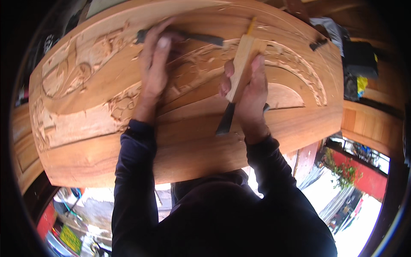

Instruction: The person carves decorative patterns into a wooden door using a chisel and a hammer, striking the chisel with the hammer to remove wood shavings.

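A large carved wooden panel [205, 158] lies in front of me, with scrolls and a curved band cut into its surface. My left hand [156, 64], slightly blurred, is over the panel's far left part, its fingers bent round a dark, slim chisel-like tool [205, 39]. That tool's narrow end points right. My right hand [252, 90] is closed round a pale rectangular wooden block [242, 64], tilted up and to the right. From the block's near end juts a dark, flared piece [225, 120]; a thin yellow stick [251, 26] shows at its far end.
Loose shavings [117, 36] are scattered over the carving. A small dark object [318, 44] rests near the panel's right edge. Beyond that edge are a black case [360, 59] and a pale cloth [332, 28]. Bright ground and plants [342, 171] show below.
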A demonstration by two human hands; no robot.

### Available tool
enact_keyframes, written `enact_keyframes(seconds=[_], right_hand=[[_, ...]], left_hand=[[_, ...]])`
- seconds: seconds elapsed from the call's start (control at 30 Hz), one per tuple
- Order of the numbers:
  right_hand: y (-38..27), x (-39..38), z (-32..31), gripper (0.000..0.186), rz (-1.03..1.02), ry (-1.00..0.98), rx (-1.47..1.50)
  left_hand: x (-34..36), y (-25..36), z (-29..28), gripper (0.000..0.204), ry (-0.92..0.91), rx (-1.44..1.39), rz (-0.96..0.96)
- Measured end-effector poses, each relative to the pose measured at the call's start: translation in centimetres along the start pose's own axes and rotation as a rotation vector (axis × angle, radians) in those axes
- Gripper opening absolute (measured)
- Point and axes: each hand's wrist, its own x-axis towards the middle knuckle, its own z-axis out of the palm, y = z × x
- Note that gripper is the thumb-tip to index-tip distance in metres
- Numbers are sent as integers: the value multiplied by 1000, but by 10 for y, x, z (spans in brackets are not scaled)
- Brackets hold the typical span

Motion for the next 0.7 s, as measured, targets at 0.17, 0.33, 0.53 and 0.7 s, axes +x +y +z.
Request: enact_keyframes(seconds=[0.17,0.33,0.53,0.7], right_hand=[[-43,-78,-32,50,-65,132,-182],[-78,-156,-76,54,-229,289,-79],[-115,-207,-142,77,-414,377,60],[-125,-227,-166,71,-629,301,180]], left_hand=[[-10,-9,11,45,-69,223,169],[-23,8,17,41,-205,381,182],[-81,31,41,55,-408,813,222],[-160,81,71,60,-564,787,88]])
